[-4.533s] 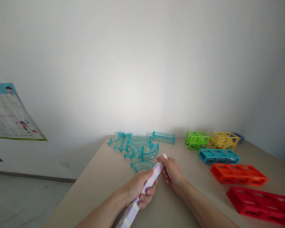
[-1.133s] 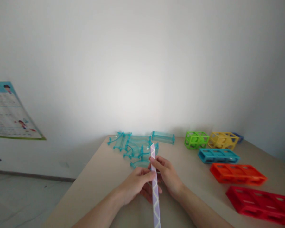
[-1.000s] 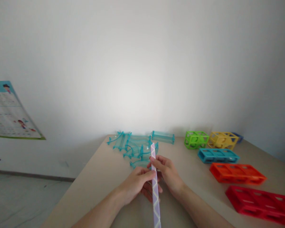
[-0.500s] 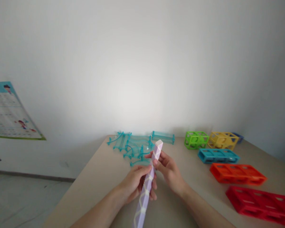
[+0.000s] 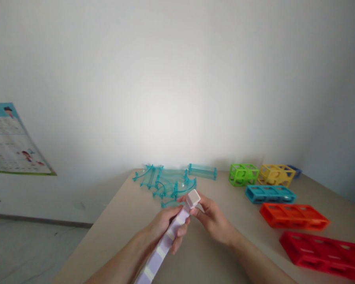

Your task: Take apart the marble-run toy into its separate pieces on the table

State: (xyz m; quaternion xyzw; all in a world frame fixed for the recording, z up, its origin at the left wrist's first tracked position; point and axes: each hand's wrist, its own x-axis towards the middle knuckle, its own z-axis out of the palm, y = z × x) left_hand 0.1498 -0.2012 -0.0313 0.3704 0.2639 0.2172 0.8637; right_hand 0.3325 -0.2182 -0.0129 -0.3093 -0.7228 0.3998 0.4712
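Left hand (image 5: pixel 165 221) is wrapped around a lilac-and-cream segmented stick (image 5: pixel 166 241); right hand (image 5: pixel 214 219) pinches its far end block, though some fingertips are hidden behind it from where I stand. Stick is held over the table (image 5: pixel 112 221), slanting up from near left, pale square end showing. Beyond: clear teal track pieces (image 5: pixel 175 189). Right side: green (image 5: pixel 244 174), yellow (image 5: pixel 276 174), orange (image 5: pixel 294 219) and red (image 5: pixel 322 250) open frames, apart from both hands.

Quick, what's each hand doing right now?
Left hand: closed, holding the purple-and-white stick.
Right hand: closed, thumb and fingers holding the stick near its far end.
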